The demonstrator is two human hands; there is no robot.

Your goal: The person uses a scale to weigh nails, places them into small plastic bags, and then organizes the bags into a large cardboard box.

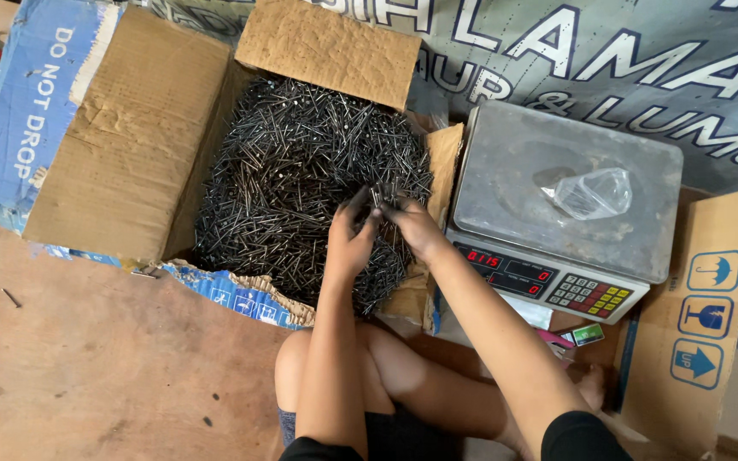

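Both hands meet over the near right part of an open cardboard box [130,145] filled with dark nails [292,171]. The left hand [350,243] and the right hand [416,226] close together on a small bundle of nails [384,198], fingers curled round it from either side, the bundle standing just above the heap.

The rest of the nails spread away from the grip to the left and beyond it, up to the raised box flap [328,49]. Just right of the grip the torn side wall of the box [444,158] stands between the hands and a digital scale [557,205]. On the scale's grey pan, well to the right of the grip, lies a crumpled clear plastic bag [593,192]. Further right is another cardboard carton [711,316]. Below the grip, the person's bent knee [301,363] rests on the reddish floor [87,367], where a single stray nail [12,297] lies far to the left.
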